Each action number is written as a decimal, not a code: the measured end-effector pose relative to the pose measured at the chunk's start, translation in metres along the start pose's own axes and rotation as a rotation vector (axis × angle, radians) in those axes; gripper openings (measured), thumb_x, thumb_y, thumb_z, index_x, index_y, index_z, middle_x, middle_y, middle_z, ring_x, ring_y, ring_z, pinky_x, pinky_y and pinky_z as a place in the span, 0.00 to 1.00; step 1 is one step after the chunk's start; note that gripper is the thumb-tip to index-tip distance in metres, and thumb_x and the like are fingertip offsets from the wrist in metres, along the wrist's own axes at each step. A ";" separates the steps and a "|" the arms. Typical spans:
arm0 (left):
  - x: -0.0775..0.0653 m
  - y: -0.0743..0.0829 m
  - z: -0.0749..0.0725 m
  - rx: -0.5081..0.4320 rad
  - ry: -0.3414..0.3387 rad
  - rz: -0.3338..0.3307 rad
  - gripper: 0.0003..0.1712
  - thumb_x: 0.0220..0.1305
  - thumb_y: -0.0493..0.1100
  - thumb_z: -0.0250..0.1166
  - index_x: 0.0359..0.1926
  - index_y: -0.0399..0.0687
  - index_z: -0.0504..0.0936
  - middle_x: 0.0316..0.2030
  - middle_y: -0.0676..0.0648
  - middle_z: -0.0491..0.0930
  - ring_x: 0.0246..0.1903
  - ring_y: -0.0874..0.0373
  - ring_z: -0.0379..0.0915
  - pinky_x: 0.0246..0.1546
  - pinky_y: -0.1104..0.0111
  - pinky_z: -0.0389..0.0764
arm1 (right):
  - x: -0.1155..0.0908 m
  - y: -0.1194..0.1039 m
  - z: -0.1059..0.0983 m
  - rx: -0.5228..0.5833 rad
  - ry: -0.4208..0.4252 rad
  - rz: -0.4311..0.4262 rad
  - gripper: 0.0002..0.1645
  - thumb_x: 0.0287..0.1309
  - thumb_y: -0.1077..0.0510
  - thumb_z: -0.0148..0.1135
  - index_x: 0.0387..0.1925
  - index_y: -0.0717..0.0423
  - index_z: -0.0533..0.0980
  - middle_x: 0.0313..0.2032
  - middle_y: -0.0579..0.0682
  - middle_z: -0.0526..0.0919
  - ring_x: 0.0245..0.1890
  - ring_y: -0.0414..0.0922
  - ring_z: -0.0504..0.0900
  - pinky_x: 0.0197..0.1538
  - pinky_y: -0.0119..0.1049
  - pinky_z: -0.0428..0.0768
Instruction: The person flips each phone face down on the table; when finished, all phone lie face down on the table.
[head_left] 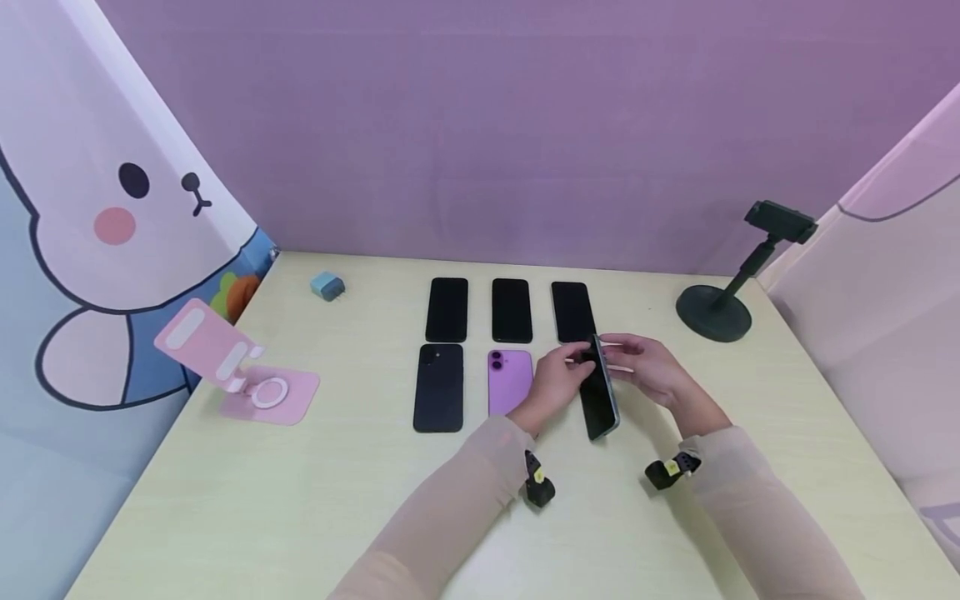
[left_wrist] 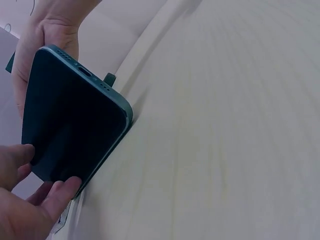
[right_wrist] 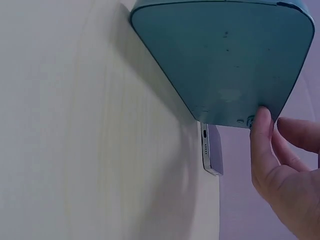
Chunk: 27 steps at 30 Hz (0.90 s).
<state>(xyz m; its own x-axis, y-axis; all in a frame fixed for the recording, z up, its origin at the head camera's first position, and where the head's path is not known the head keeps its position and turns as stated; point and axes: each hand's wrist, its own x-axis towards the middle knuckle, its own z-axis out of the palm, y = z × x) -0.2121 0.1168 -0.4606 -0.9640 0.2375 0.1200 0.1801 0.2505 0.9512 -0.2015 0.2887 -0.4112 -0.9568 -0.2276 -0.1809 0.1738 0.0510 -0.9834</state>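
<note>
A smartphone (head_left: 600, 396) with a black screen and a blue-green back (right_wrist: 225, 65) stands tilted on its long edge at the right of the front row. My left hand (head_left: 553, 383) pinches its far end from the screen side, the thumb on the glass. My right hand (head_left: 648, 371) holds the same end from the right, with a fingertip on the back near the camera in the right wrist view. A purple smartphone (head_left: 510, 379) lies beside my left hand, partly covered by it. Just beyond the hands lies a black smartphone (head_left: 572, 308).
Two black smartphones (head_left: 447, 310) lie in the back row, and a dark one (head_left: 438, 389) lies camera side up in front. A pink folding stand (head_left: 292, 400) and a blue charger plug (head_left: 327, 286) are at left. A black stand (head_left: 712, 314) is at back right.
</note>
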 end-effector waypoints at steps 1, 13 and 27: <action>0.000 0.000 -0.001 -0.012 -0.002 -0.007 0.19 0.65 0.39 0.66 0.57 0.44 0.81 0.42 0.46 0.81 0.37 0.61 0.79 0.36 0.75 0.77 | 0.000 0.000 0.000 -0.006 -0.004 -0.001 0.28 0.69 0.72 0.47 0.66 0.80 0.54 0.44 0.50 0.78 0.42 0.38 0.80 0.48 0.34 0.79; 0.001 0.004 -0.004 -0.167 0.015 -0.080 0.19 0.65 0.37 0.66 0.57 0.46 0.82 0.39 0.50 0.80 0.27 0.57 0.81 0.26 0.74 0.79 | 0.006 0.000 0.005 -0.029 -0.036 0.005 0.28 0.69 0.73 0.46 0.68 0.77 0.54 0.49 0.59 0.74 0.45 0.42 0.80 0.49 0.37 0.79; 0.001 0.003 -0.002 -0.309 0.024 -0.140 0.19 0.65 0.34 0.65 0.57 0.43 0.81 0.41 0.47 0.80 0.32 0.53 0.82 0.30 0.68 0.83 | 0.006 -0.006 0.011 -0.060 -0.020 0.005 0.29 0.68 0.74 0.47 0.68 0.77 0.55 0.52 0.68 0.71 0.42 0.40 0.80 0.51 0.39 0.79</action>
<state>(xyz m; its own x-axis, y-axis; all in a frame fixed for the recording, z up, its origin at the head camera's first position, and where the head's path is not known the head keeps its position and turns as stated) -0.2134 0.1159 -0.4568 -0.9802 0.1974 -0.0144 -0.0185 -0.0186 0.9997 -0.2054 0.2760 -0.4070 -0.9511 -0.2461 -0.1868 0.1639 0.1108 -0.9802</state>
